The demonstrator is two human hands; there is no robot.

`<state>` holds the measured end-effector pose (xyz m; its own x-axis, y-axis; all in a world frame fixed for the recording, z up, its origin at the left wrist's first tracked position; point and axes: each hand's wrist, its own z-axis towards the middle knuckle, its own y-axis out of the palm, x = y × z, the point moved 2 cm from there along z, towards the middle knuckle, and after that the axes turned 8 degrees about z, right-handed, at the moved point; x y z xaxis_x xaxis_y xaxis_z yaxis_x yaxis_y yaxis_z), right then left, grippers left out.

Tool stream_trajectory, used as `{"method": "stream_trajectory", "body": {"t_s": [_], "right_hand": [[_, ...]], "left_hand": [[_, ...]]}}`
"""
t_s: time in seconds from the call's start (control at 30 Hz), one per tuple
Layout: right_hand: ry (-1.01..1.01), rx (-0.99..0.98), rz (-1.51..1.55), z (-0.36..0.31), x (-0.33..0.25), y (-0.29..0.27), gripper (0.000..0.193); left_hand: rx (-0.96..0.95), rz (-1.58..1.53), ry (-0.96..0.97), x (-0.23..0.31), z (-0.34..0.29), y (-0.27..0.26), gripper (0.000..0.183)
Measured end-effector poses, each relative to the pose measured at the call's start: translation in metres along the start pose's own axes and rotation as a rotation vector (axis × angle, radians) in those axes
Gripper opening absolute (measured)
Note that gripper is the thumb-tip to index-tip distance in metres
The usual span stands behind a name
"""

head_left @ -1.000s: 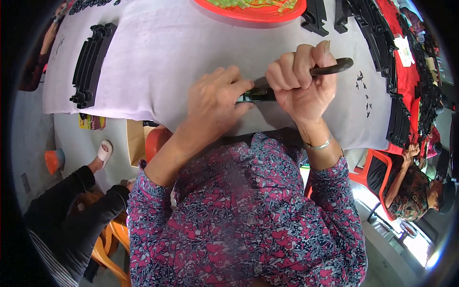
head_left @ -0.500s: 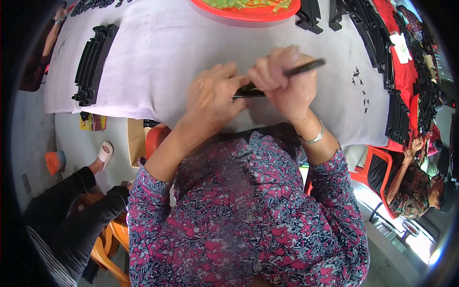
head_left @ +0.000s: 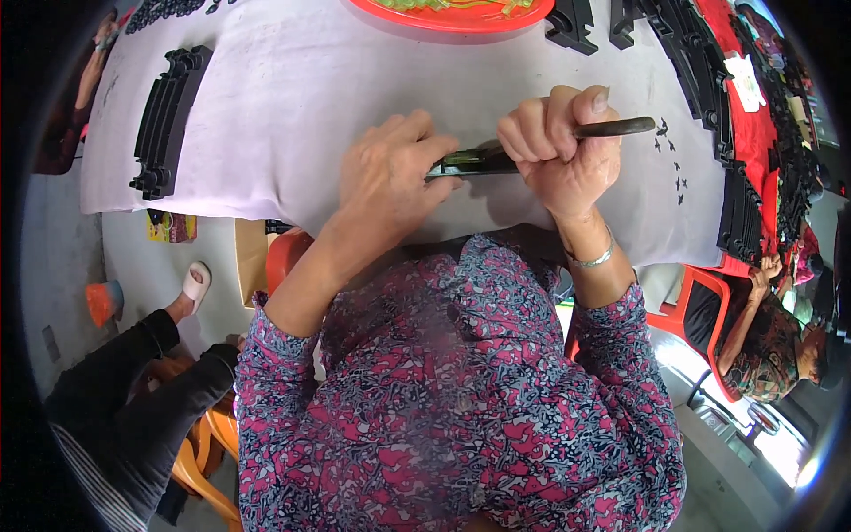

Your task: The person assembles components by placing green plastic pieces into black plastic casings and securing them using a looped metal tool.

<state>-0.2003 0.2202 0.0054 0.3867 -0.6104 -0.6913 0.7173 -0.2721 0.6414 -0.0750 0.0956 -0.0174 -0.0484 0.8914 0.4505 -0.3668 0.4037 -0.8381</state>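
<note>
Head view: L hand [head_left: 386, 168] pinches the near end of a dark, green-tinted strip [head_left: 474, 161] btwn thumb & fingers, just above the pale tablecloth [head_left: 284, 106]. R hand [head_left: 567, 146] is fisted, palm side up, round a dark handle [head_left: 620, 128] whose end pokes out to the right (can't tell if strip & handle join, fist hides it). Strip spans the gap btwn both hands, in front of the wearer's torso. Silvery bracelet [head_left: 594, 257] on R wrist. Red tray [head_left: 452, 19] w/ pale green pcs at top edge. Black ribbed part [head_left: 171, 122] on cloth, far left. Tiny black bits [head_left: 678, 182] scattered right of R hand; more black parts [head_left: 691, 75] along the table's right side.
</note>
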Motion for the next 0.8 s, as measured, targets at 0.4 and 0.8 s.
{"method": "stream_trajectory", "body": {"t_s": [0.4, 0.8], "right_hand": [[-0.083, 0.042, -0.043, -0.011, 0.004, -0.008, 0.05], [-0.104, 0.003, 0.116, -0.004, -0.001, -0.018, 0.037]], "left_hand": [[-0.01, -0.004, -0.011, 0.002, 0.0, -0.002, 0.032], [-0.091, -0.019, -0.007, 0.004, 0.004, -0.009, 0.05]]}}
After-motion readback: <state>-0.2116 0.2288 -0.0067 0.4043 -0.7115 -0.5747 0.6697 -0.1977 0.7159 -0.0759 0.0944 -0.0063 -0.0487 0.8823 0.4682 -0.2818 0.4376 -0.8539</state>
